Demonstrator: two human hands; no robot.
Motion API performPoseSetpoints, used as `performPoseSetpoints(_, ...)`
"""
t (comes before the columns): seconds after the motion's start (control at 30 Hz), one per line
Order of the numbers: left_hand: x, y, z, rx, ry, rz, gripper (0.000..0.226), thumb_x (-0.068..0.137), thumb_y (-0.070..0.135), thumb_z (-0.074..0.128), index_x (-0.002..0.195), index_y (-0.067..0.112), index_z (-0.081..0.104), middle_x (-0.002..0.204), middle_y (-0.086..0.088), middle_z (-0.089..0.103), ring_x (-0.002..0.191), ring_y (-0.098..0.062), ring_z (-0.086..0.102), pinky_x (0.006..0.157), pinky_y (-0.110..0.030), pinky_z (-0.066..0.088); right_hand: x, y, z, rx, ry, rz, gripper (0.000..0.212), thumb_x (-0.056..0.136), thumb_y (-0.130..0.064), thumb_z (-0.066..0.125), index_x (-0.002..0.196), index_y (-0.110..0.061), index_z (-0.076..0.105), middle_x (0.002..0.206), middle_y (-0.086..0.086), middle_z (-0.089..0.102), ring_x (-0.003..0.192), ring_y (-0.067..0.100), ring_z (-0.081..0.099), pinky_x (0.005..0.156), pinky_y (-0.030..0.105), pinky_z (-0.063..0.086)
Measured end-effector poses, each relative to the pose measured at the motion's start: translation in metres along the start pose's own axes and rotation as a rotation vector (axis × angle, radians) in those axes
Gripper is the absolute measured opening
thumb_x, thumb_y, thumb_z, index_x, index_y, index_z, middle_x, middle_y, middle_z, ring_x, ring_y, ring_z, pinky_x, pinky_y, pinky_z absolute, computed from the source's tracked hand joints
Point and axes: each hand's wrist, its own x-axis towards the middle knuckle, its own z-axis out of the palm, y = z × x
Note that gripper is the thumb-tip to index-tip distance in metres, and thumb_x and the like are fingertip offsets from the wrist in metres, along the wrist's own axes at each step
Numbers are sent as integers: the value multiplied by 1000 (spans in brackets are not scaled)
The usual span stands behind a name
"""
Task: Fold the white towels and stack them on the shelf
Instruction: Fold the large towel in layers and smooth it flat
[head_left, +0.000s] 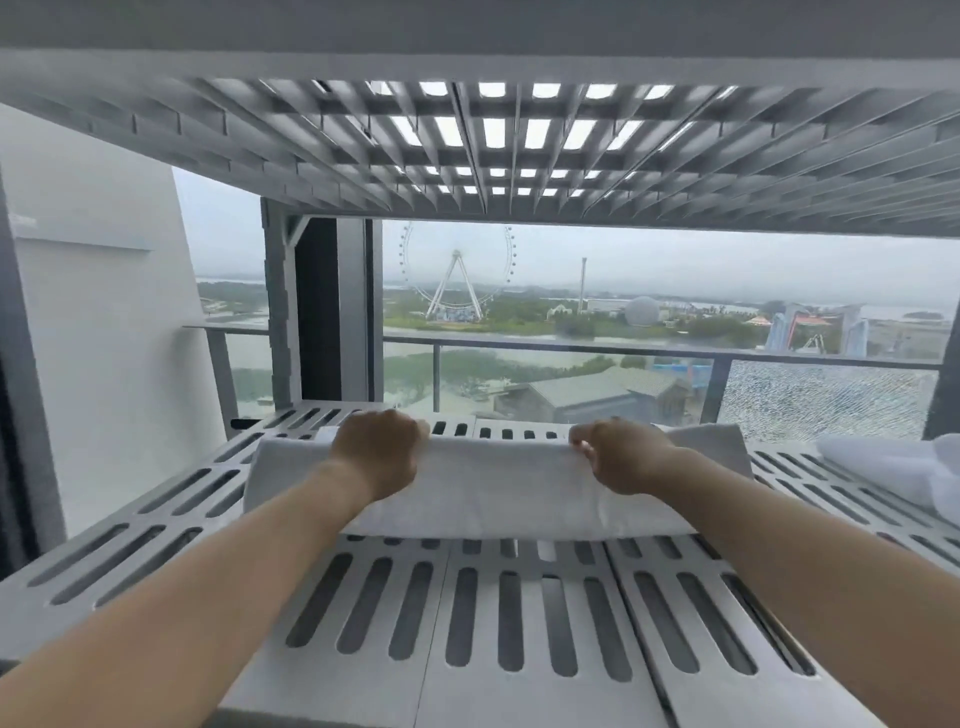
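- White towel (498, 493) lies folded on the slotted shelf (467, 623), under both grips.
- Left grip (376, 452) and right grip (618, 457), fingers curled, each hold its far edge, well apart.
- 1 rumpled towel (893, 467) lies at the shelf's right end.

Left hand (376, 452) and right hand (621, 457) reach forward, apart, both curled in a grip.

left hand (376, 451) bare | right hand (622, 458) bare | 2 forearms (218, 587) bare to frame edge
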Motion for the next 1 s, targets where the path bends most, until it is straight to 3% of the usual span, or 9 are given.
performPoseSetpoints(0.23, 80, 0, 55, 68, -97, -191, 20, 84, 5, 37, 74, 18, 49, 76, 0, 57, 68, -19, 53, 67, -31, 36, 79, 25, 35, 44, -6, -67, 39, 87, -9, 38, 123, -23, 46, 123, 5, 55, 107, 27, 55, 76, 35, 44)
performPoseSetpoints(0.33, 94, 1, 90, -33, -258, -252, 26, 85, 6, 34, 89, 13, 60, 93, -3, 55, 88, -21, 55, 74, -34, 41, 99, 33, 58, 133, -65, -99, 37, 88, -16, 40, 124, -25, 45, 127, 5, 54, 112, 26, 54, 85, 35, 44)
performPoseSetpoints(0.4, 96, -4, 106, -214, -276, -256, 27, 86, 10, 34, 85, 9, 61, 95, 0, 47, 93, -19, 49, 81, -33, 40, 106, 38, 73, 220, -78, -110, 32, 92, -25, 37, 123, -24, 46, 129, 6, 54, 115, 25, 52, 86, 31, 39)
performPoseSetpoints(0.5, 97, -12, 113, -305, -295, -162, 29, 90, 20, 36, 78, 18, 63, 115, 13, 46, 120, -11, 37, 101, -34, 31, 114, 44, 83, 320, -78, -72, 40, 94, -40, 33, 128, -22, 44, 135, 6, 50, 120, 25, 48, 93, 33, 36)
performPoseSetpoints(0.53, 97, -13, 112, -329, -338, -157, 30, 91, 26, 35, 79, 20, 62, 113, 14, 48, 119, -12, 40, 98, -35, 32, 116, 44, 85, 311, -91, -76, 44, 94, -44, 31, 129, -21, 45, 136, 6, 48, 121, 25, 47, 96, 34, 36)
performPoseSetpoints(0.6, 93, -11, 108, -369, -392, -174, 30, 91, 35, 34, 70, 23, 52, 94, 9, 52, 94, -15, 51, 78, -33, 37, 115, 43, 86, 282, -123, -102, 47, 95, -48, 26, 125, -20, 48, 132, 6, 49, 119, 24, 47, 96, 36, 35)
performPoseSetpoints(0.67, 88, -9, 103, -362, -362, -160, 30, 90, 36, 35, 64, 24, 44, 87, 5, 50, 80, -14, 50, 69, -32, 35, 111, 42, 84, 293, -142, -107, 48, 95, -49, 25, 124, -20, 47, 129, 5, 49, 117, 23, 47, 94, 37, 36)
performPoseSetpoints(0.87, 53, -3, 83, -371, -292, -89, 30, 89, 39, 35, 69, 24, 51, 84, 8, 51, 81, -10, 49, 71, -31, 34, 71, 37, 69, 338, -182, -114, 47, 93, -52, 32, 118, -18, 51, 125, 4, 55, 109, 20, 51, 88, 34, 40)
performPoseSetpoints(1.0, 22, -7, 68, -350, -354, 13, 41, 84, 54, 30, 74, 23, 55, 86, 11, 51, 79, -6, 50, 69, -28, 36, 32, 35, 54, 291, -211, -157, 44, 92, -55, 36, 120, -25, 48, 118, 1, 59, 94, 14, 52, 78, 32, 41)
